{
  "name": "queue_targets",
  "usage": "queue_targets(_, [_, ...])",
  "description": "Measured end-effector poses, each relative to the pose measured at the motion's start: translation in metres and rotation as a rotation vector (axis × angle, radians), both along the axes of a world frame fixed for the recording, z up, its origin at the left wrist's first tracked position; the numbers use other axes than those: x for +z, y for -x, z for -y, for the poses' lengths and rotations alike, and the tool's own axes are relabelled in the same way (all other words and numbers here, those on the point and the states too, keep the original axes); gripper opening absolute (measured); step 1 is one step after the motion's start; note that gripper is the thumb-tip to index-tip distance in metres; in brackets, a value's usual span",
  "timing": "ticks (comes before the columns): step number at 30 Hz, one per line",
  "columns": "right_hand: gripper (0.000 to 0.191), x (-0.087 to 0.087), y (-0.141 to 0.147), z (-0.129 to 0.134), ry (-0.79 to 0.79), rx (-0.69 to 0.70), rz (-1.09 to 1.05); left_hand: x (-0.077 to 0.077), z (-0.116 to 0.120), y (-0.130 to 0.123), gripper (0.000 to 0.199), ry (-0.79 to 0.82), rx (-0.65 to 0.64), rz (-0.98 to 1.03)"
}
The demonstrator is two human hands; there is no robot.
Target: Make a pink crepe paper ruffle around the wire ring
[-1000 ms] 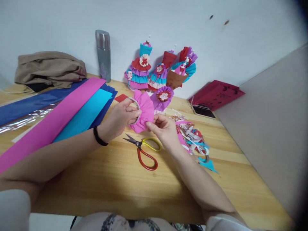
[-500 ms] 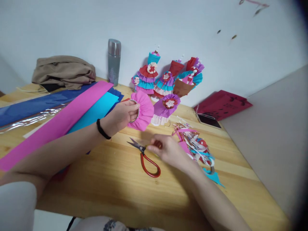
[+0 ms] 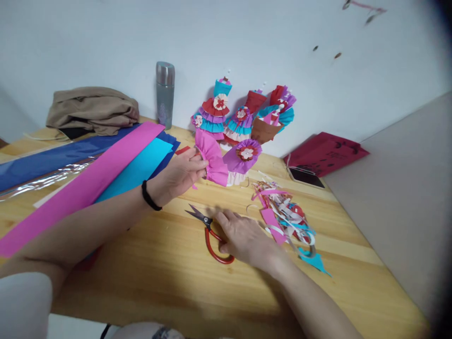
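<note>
My left hand [image 3: 183,170] is closed on a gathered pink crepe paper ruffle [image 3: 213,160], its pleats fanning out to the right of the fingers. A scrap of red paper shows behind that hand. Below, scissors [image 3: 208,230] with red handles lie on the wooden table, blades parted and pointing to the upper left. My right hand [image 3: 243,235] rests palm down over one of the handles, fingers stretched out and thumb near the other loop. What lies under its palm is hidden.
Several paper dresses [image 3: 243,113] stand along the wall beside a grey flask [image 3: 165,94]. Paper scraps [image 3: 282,212] lie at right, near a phone [image 3: 306,177] and a red bag [image 3: 325,153]. Long pink paper [image 3: 88,183], blue sheets and brown cloth [image 3: 93,108] occupy the left.
My right hand has gone from a raised, curled pose down to the table by the scissors, its fingers stretching out. The pink ruffle has turned in my left hand, hiding its ring-shaped opening.
</note>
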State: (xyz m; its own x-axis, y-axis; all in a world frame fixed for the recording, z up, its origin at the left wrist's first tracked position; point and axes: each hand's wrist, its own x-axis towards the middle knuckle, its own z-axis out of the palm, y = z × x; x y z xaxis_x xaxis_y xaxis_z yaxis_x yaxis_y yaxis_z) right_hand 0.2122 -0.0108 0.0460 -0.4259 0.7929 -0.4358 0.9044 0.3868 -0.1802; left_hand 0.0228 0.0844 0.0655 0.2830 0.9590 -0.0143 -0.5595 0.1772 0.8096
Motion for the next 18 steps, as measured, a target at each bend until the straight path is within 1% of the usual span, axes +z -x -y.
queue_targets(3, [0.082,0.000,0.001,-0.001,0.013,0.065,-0.090,-0.002,-0.002,0.002,0.029,-0.002,-0.097,0.043])
queue_targets(5, [0.074,0.004,-0.004,-0.004,0.007,0.093,-0.142,-0.004,-0.003,0.003,0.028,0.008,-0.106,0.052])
queue_targets(7, [0.065,0.008,-0.010,-0.007,0.027,0.090,-0.184,-0.004,-0.004,0.004,0.026,0.011,-0.093,0.036])
queue_targets(9, [0.058,0.011,-0.019,-0.012,0.075,0.081,-0.277,-0.004,-0.003,0.005,0.025,0.001,-0.057,0.016])
queue_targets(13, [0.050,0.013,-0.035,-0.022,0.198,0.084,-0.609,-0.001,0.001,0.002,0.029,-0.016,0.047,0.006])
queue_targets(15, [0.055,0.013,-0.041,-0.025,0.246,0.074,-0.778,-0.002,0.004,0.000,0.031,-0.025,0.084,-0.009])
queue_targets(18, [0.071,0.014,-0.045,-0.026,0.258,0.058,-1.022,-0.004,0.007,-0.003,0.027,-0.039,0.114,-0.043])
